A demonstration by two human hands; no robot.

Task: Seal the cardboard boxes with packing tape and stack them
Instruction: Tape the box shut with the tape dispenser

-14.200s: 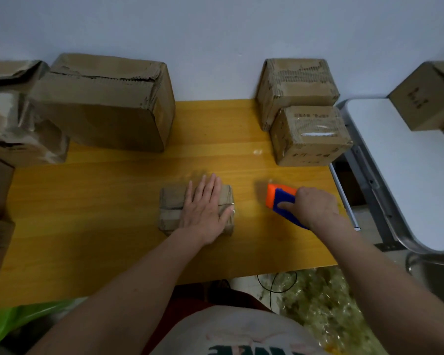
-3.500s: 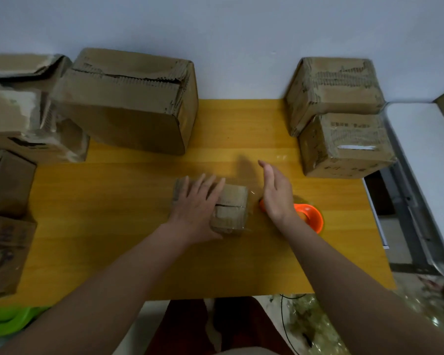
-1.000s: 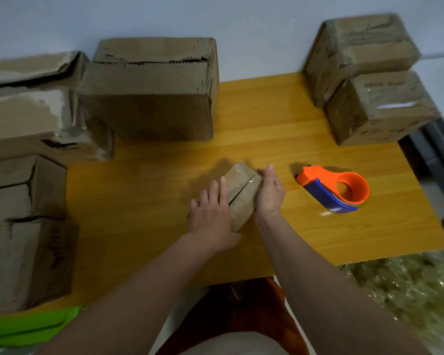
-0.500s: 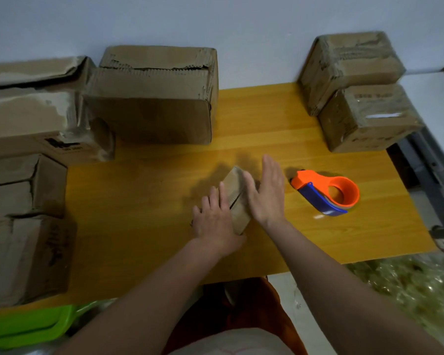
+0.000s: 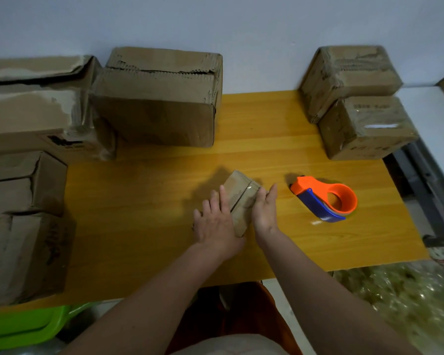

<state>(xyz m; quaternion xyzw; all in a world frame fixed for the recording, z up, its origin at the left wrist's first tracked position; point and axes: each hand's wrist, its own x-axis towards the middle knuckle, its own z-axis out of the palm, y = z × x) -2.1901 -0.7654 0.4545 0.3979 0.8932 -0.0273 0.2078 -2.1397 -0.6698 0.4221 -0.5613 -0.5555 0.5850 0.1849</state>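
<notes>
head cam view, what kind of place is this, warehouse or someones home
Probably a small, informal packing spot, not clearly a warehouse. Worn cardboard boxes crowd a yellow wooden table against a plain wall, a tape dispenser lies ready, and both hands press a small box.

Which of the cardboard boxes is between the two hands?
The small box at the table's middle; left hand and right hand press its sides. The other boxes stand untouched along the edges.
</notes>
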